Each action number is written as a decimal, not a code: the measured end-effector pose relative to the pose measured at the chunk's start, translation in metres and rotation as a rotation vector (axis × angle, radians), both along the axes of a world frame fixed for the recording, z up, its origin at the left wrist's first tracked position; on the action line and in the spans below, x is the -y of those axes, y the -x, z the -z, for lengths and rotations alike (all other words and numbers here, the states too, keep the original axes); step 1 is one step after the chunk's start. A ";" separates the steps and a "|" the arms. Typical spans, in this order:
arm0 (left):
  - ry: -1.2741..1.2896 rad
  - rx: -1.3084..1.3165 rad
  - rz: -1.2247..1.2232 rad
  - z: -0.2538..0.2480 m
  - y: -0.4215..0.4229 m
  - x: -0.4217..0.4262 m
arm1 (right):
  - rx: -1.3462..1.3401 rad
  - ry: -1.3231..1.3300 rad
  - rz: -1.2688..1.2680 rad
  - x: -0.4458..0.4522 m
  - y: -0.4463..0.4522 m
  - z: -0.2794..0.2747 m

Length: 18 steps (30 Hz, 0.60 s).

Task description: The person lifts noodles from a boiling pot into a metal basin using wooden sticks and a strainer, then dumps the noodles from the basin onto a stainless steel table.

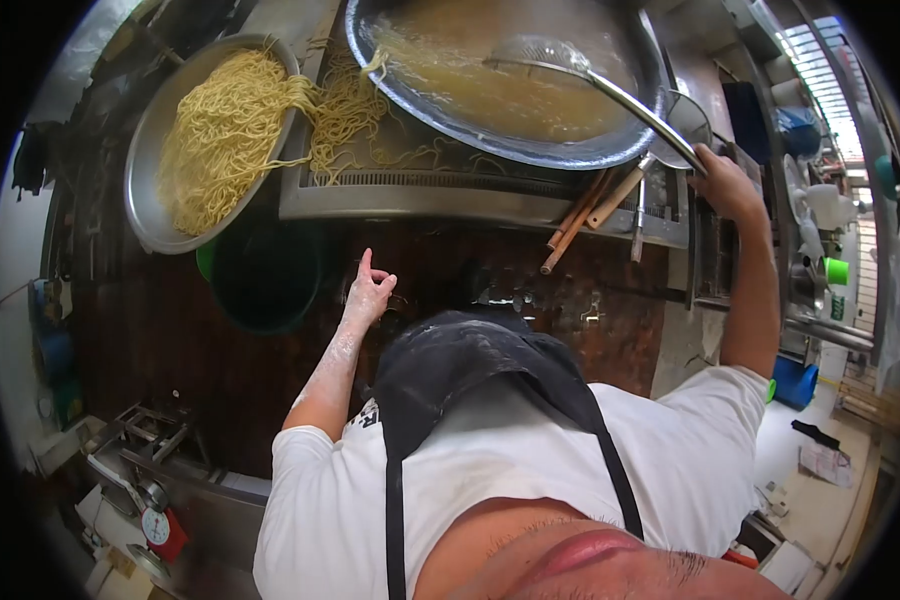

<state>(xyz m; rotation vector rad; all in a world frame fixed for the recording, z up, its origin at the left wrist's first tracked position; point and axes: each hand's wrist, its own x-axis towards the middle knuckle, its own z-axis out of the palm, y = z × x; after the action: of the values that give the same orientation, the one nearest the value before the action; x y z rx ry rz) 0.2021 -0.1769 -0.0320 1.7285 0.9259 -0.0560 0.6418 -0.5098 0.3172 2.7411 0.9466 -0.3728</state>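
Head view: strainer [594,77] slants up-left from right hand [727,184].

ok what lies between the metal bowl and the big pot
Loose noodles lie on the metal surface between the bowl and pot, as the head view shows.

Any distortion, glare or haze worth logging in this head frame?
Head view: strong fisheye bending, corners black; head view: the slatted opening at upper right glares; head view: the big pot looks hazy toward the top edge, softening the skimmer's head; head view: dark floor, with small glints near the apron.
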 end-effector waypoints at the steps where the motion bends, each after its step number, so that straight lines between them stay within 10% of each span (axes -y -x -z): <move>1: 0.015 0.003 0.004 -0.004 -0.006 -0.002 | -0.031 0.032 0.004 0.012 0.004 -0.011; 9: 0.065 0.007 -0.056 -0.017 -0.038 -0.019 | -0.209 0.064 0.000 0.039 0.018 0.001; 18: 0.166 -0.065 -0.201 -0.002 -0.020 0.002 | -0.142 -0.083 0.129 -0.108 0.017 0.224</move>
<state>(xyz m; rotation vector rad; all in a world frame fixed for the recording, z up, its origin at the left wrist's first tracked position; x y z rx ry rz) 0.2219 -0.1794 -0.0299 1.4813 1.1078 -0.0549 0.6251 -0.4021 0.0934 2.8921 0.8377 -0.5704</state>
